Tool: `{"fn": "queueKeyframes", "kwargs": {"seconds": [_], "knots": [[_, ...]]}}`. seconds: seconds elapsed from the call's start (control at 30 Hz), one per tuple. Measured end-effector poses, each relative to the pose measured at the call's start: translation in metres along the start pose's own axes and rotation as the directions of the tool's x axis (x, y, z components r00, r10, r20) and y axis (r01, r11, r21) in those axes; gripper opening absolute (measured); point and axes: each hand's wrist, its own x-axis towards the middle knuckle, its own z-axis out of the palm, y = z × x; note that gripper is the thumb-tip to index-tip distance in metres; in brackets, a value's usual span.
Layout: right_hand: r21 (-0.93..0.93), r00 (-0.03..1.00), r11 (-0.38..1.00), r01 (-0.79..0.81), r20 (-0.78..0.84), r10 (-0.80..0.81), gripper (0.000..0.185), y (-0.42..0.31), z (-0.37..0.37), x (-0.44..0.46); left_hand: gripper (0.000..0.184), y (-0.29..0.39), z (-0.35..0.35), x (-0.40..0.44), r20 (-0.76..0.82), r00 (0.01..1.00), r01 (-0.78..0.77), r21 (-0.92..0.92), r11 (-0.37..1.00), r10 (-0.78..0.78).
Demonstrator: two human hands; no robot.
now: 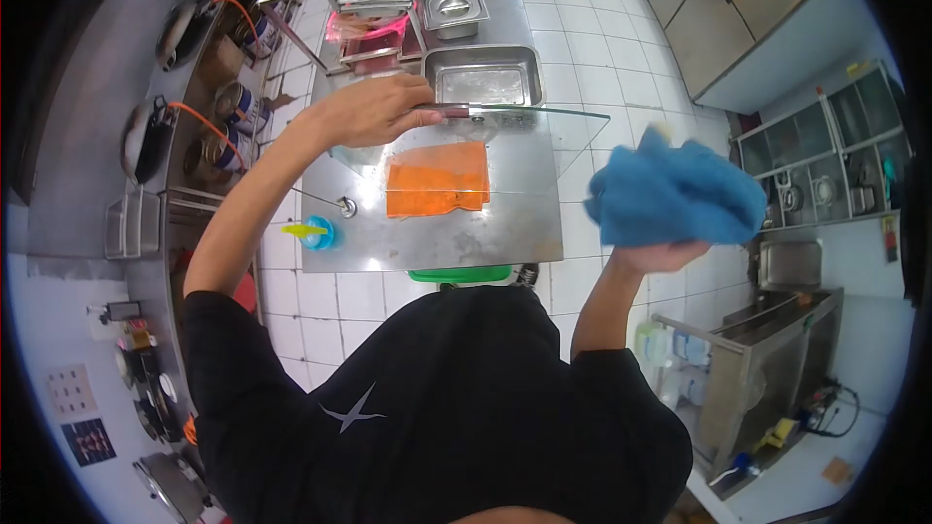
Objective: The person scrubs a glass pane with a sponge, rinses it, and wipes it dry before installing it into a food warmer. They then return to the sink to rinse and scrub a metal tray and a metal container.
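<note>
My left hand is closed on the edge of a clear glass pane, near a dark metal fitting. The pane is tilted above the steel table, and its lower part is hard to make out. Through it shows a folded orange cloth lying on the tabletop. Out to the right, beyond the table's side, my right hand grips a bunched blue cloth, which hides most of the fingers. That cloth is apart from the glass.
A blue bottle with a yellow-green spray head stands at the table's left front corner. Behind the pane are an open steel pan, a lidded steel pan and a metal rack. Shelves with cans line the left; a sink is at right.
</note>
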Motion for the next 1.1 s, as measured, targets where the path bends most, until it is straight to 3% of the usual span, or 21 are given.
{"fn": "queueKeyframes", "kwargs": {"seconds": [0.1,0.23,0.3,0.33,0.4,0.43,0.5,0.53,0.57,0.6,0.63,0.67,0.77,0.8,0.83,0.87,0.93,1.0,1.03,1.1], "knots": [[-0.238,0.961,0.96,0.145,0.265,-0.079,0.033,-0.003,0.0,-0.076,0.04,0.008,0.002,-0.008,-0.015,0.999,-0.03,-0.017,0.999,0.03],[-0.485,0.814,0.794,0.368,0.58,-0.023,0.027,0.063,0.023,-0.121,0.042,0.015,0.006,-0.013,0.084,0.996,0.037,0.003,0.999,-0.037],[-0.495,0.853,0.744,0.449,0.485,-0.192,0.023,0.089,0.064,-0.134,0.042,0.016,0.004,-0.014,0.122,0.992,0.027,0.031,0.999,-0.03],[-0.485,0.873,0.783,0.39,0.466,-0.145,0.024,0.104,0.078,-0.142,0.042,0.017,0.005,-0.014,0.136,0.99,0.017,0.047,0.999,-0.024],[-0.437,0.909,0.865,0.248,0.414,-0.051,0.028,0.126,0.106,-0.171,0.047,0.017,0.005,-0.016,0.061,0.998,0.03,-0.163,0.986,-0.02],[-0.394,0.922,0.904,0.169,0.387,-0.004,0.032,0.132,0.122,-0.185,0.047,0.016,0.004,-0.016,0.073,0.997,0.023,-0.143,0.989,-0.013],[-0.414,0.823,0.834,0.365,0.562,-0.081,0.037,0.138,0.148,-0.202,0.054,0.014,0.002,-0.017,0.145,0.977,0.206,-0.422,0.883,-0.158],[-0.427,0.78,0.74,0.52,0.59,-0.207,0.041,0.137,0.163,-0.211,0.066,0.015,0.002,-0.02,0.193,0.975,0.207,-0.617,0.76,-0.108],[-0.443,0.719,0.617,0.651,0.621,-0.313,0.045,0.134,0.173,-0.219,0.066,0.008,0.003,-0.021,0.213,0.972,0.208,-0.604,0.769,-0.096],[-0.466,0.732,0.606,0.645,0.605,-0.314,0.045,0.133,0.176,-0.222,0.072,-0.004,0.004,-0.022,0.241,0.956,0.293,-0.755,0.587,-0.167],[-0.431,0.745,0.708,0.559,0.637,-0.2,0.05,0.133,0.176,-0.222,0.078,-0.008,0.003,-0.019,0.287,0.93,0.355,-0.859,0.368,-0.228],[-0.4,0.738,0.797,0.454,0.67,-0.084,0.056,0.133,0.173,-0.22,0.085,-0.007,0.004,-0.018,0.268,0.934,0.342,-0.861,0.376,-0.236],[-0.49,0.716,0.764,0.421,0.696,0.052,0.064,0.124,0.147,-0.179,0.086,-0.016,0.006,-0.015,0.287,0.937,0.348,-0.803,0.484,-0.198],[-0.502,0.724,0.757,0.418,0.688,0.057,0.064,0.135,0.134,-0.172,0.081,-0.005,0.003,-0.015,0.252,0.943,0.331,-0.754,0.567,-0.217],[-0.509,0.816,0.747,0.428,0.573,-0.077,0.059,0.151,0.12,-0.164,0.081,-0.009,0.005,-0.012,0.26,0.942,0.335,-0.752,0.568,-0.211],[-0.513,0.872,0.738,0.438,0.442,-0.211,0.053,0.164,0.106,-0.157,0.079,-0.016,0.009,-0.012,0.197,0.961,0.276,-0.65,0.707,-0.194],[-0.544,0.984,0.836,0.074,0.177,0.029,0.059,0.174,0.075,-0.143,0.075,-0.032,0.012,-0.012,0.094,0.987,0.157,-0.36,0.92,-0.132],[-0.781,0.995,0.619,-0.086,-0.096,0.017,0.066,0.178,0.045,-0.123,0.075,-0.008,0.003,-0.009,0.079,0.984,0.173,-0.267,0.948,-0.157],[-0.902,0.971,0.431,0.007,-0.097,-0.219,0.068,0.173,0.044,-0.113,0.075,0.001,0.001,-0.008,0.067,0.984,0.174,-0.17,0.97,-0.164],[-0.83,0.954,0.557,-0.032,-0.192,-0.232,0.066,0.159,0.052,-0.102,0.075,-0.009,0.004,-0.007,0.075,0.984,0.17,-0.15,0.974,-0.161]]}}
